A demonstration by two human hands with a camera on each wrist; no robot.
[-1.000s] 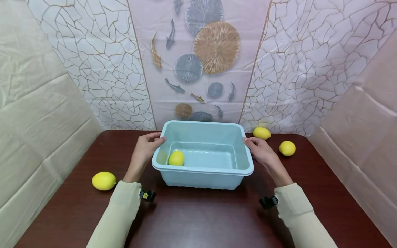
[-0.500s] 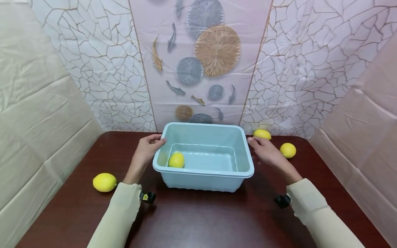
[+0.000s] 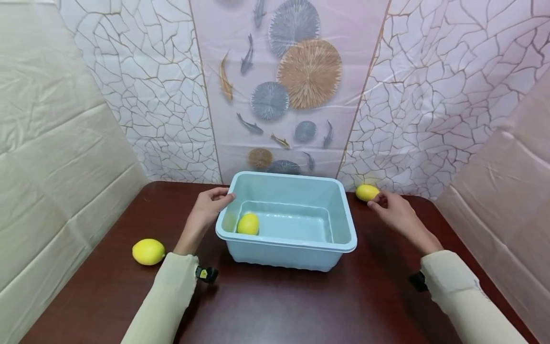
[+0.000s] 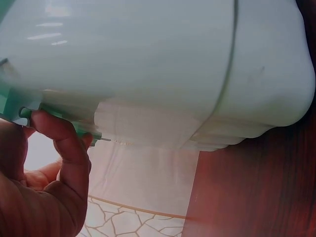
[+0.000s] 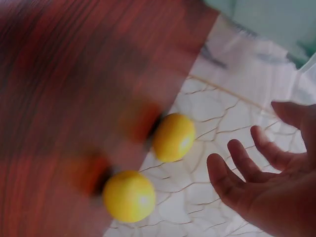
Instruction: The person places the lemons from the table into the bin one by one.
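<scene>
A light blue plastic basin stands on the table. My left hand pinches its left rim between thumb and fingers; the left wrist view shows the curled fingers at that rim. Inside the basin, at its front left, lies a yellow lemon. My right hand is off the basin, to its right, holding nothing. Close by it at the back edge is a second lemon. The right wrist view has two lemons, one nearer and one farther, apart from the loosely spread fingers.
Another lemon lies on the left of the dark red-brown table, beside the left forearm. A patterned cloth hangs behind the table. Pale cloth walls flank both sides.
My right hand has let go of the basin's right rim and moved right, toward the back-right lemons, covering most of one in the head view. The left hand keeps its grip on the rim.
</scene>
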